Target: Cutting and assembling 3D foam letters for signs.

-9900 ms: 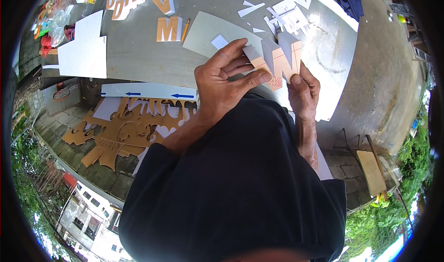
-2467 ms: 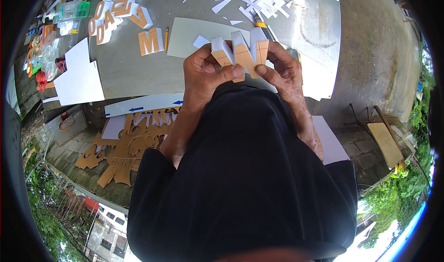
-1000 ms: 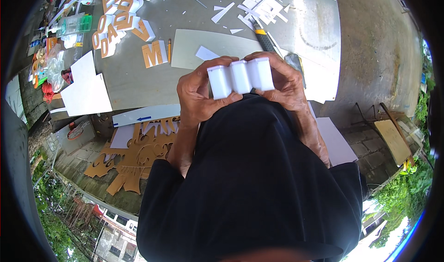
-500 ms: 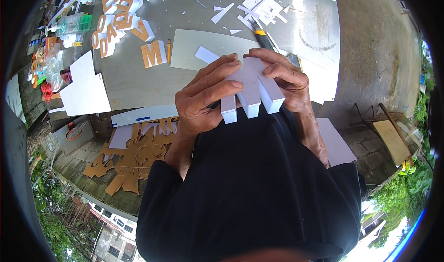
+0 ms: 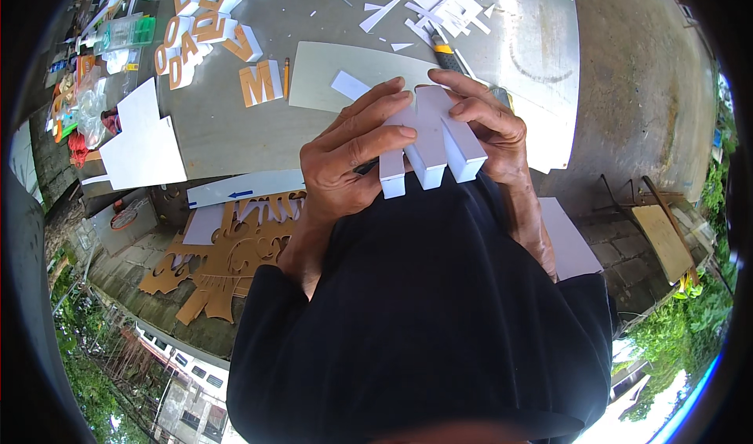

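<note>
Between my two hands is a white three-dimensional letter M (image 5: 428, 134), its three legs pointing toward my body and its broad face turned up. My left hand (image 5: 353, 142) grips its left side, fingers over the upper face and the thumb mostly hidden. On the other side, my right hand (image 5: 490, 122) has its fingertips at the letter's far right edge, with the lower fingers hidden beneath. A small white strip (image 5: 350, 85) lies on a pale sheet (image 5: 376, 63) just past my left fingers. Close beyond my right hand is a yellow-and-black utility knife (image 5: 446, 58).
Brown-faced letters (image 5: 200, 32) stand in a group at the far left of the table (image 5: 235, 142), near a pencil (image 5: 286, 78). White scraps (image 5: 451, 9) lie at the back. A cut white sheet (image 5: 145, 142) lies left; cut-out brown board (image 5: 227, 260) rests below the table edge.
The letter M has shifted slightly up and to the right in view, with both hands still on it. The table things appear slightly higher in the picture.
</note>
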A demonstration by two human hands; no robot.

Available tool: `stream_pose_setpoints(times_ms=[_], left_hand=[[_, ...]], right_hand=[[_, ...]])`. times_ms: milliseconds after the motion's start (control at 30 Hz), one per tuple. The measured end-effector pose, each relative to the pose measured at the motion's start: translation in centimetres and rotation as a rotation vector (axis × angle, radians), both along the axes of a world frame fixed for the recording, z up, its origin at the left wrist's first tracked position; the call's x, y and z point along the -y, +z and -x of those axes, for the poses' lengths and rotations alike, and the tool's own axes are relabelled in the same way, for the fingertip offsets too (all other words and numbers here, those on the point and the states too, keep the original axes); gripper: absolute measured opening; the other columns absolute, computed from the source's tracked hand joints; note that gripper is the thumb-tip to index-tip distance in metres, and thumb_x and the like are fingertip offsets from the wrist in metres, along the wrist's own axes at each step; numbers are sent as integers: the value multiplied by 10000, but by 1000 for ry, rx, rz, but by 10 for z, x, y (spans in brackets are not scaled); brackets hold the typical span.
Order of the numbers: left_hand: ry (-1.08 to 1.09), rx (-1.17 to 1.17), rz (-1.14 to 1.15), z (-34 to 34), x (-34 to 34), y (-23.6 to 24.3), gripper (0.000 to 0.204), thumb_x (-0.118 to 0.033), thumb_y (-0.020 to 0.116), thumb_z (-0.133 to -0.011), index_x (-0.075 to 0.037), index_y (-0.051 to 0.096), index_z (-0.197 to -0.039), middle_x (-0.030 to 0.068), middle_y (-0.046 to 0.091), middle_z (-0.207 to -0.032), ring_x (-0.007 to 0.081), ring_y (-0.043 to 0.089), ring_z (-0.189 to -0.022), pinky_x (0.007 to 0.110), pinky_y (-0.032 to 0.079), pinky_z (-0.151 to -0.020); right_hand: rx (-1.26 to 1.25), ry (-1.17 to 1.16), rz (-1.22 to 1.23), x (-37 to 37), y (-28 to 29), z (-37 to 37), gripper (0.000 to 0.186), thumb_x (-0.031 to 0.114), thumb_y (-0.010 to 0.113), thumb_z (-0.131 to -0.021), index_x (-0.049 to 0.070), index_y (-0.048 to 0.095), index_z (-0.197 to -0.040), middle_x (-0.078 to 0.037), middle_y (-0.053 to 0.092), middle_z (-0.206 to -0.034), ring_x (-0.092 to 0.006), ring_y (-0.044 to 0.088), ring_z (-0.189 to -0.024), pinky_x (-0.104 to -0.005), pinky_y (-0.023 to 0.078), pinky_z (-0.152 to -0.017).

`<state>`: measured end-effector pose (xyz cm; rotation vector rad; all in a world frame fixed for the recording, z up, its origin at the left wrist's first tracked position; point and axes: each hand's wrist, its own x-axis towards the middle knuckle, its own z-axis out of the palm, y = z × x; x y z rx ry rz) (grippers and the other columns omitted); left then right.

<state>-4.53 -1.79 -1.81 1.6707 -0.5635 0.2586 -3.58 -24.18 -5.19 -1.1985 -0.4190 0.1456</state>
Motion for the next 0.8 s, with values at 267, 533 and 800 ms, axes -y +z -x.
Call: stream_pose_setpoints(times_ms=[267, 533, 800], left_hand=[[-14, -75, 46, 2, -1, -11, 499, -22, 879, -667, -63, 742, -1145, 135, 701, -1271, 370, 608, -1277, 451, 519, -1060], [-20, -380, 176, 6, -9, -23, 610, -94, 931, -684, 44, 672, -1220, 196, 711, -1211, 254, 679, -1153, 399, 526, -1005], [40, -572, 290, 14, -6, -18, 579, -94, 921, -725, 84, 659, -1210, 164, 725, -1143, 221, 684, -1081, 377, 515, -987]], right_hand=[[-17, -19, 39, -1, 1, 3, 463, -40, 732, -815, 113, 704, -1251, -171, 526, -1465, -292, 559, -1310, -418, 530, -1080], [-94, 8, 137, -3, 5, 6, 556, 33, 782, -819, 84, 635, -1353, -141, 575, -1355, -244, 598, -1210, -386, 544, -1006], [-187, 17, 170, -4, 10, 11, 609, 55, 809, -824, 12, 580, -1387, -84, 593, -1140, -194, 635, -1008, -345, 552, -943]])
